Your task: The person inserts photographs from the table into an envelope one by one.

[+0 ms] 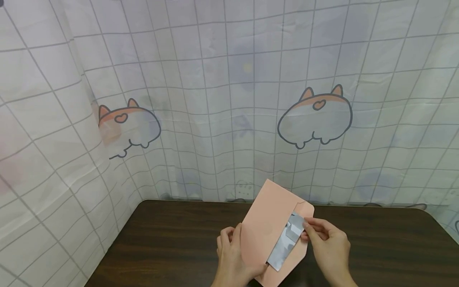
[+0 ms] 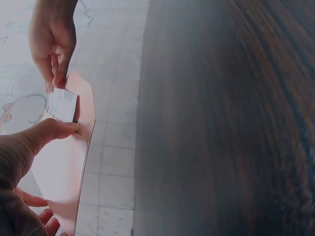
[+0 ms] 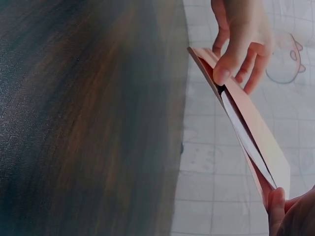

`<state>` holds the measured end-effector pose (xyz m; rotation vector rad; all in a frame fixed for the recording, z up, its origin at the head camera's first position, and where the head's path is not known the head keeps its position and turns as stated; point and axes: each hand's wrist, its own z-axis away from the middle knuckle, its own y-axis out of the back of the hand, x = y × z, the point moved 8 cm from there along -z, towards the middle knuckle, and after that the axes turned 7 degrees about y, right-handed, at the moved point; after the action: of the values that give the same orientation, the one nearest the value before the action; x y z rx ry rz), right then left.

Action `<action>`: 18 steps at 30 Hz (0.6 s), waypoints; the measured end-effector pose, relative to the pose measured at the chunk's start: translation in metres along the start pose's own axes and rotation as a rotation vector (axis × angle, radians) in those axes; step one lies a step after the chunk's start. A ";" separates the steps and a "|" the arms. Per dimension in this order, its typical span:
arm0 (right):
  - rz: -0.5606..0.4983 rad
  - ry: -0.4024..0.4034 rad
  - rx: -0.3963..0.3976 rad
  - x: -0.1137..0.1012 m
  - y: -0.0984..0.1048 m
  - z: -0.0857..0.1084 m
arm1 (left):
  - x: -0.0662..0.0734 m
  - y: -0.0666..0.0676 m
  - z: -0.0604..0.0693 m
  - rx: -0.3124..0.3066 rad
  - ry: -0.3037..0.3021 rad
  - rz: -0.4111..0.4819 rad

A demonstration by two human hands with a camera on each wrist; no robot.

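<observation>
A pink envelope [image 1: 267, 223] is held tilted above the table with its flap open to the right. My left hand [image 1: 231, 253] grips its lower left side; in the left wrist view the thumb [image 2: 61, 129] lies near the opening and the other fingers are behind. A folded silvery-grey sheet [image 1: 285, 243] sits partly inside the opening. My right hand [image 1: 331, 245] pinches the sheet's outer edge near its upper end, in front of the flap. The right wrist view shows the sheet [image 3: 246, 137] edge-on between the envelope's walls [image 3: 261, 128].
Below the hands is a dark wood-grain table [image 1: 172, 243] with rounded far corners. A white grid-patterned curtain [image 1: 215, 119] with cartoon animal drawings hangs behind it and along the left side. Dark cable-like loops [image 1: 416, 206] show at the far edge.
</observation>
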<state>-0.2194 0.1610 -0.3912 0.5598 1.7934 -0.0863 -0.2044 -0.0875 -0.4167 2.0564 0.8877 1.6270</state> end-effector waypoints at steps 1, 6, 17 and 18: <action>0.002 -0.004 -0.001 0.000 0.000 0.000 | 0.000 0.000 0.000 -0.005 0.004 0.008; 0.009 -0.016 -0.006 -0.001 0.000 -0.003 | 0.000 -0.001 0.001 -0.002 0.008 0.019; -0.045 -0.020 0.013 0.000 0.001 -0.009 | 0.001 -0.003 0.002 0.002 -0.002 0.004; -0.051 -0.022 0.016 0.000 0.001 -0.009 | 0.002 -0.002 0.002 0.005 -0.008 0.003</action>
<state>-0.2270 0.1653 -0.3878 0.5223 1.7870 -0.1411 -0.2024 -0.0844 -0.4177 2.0669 0.8871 1.6186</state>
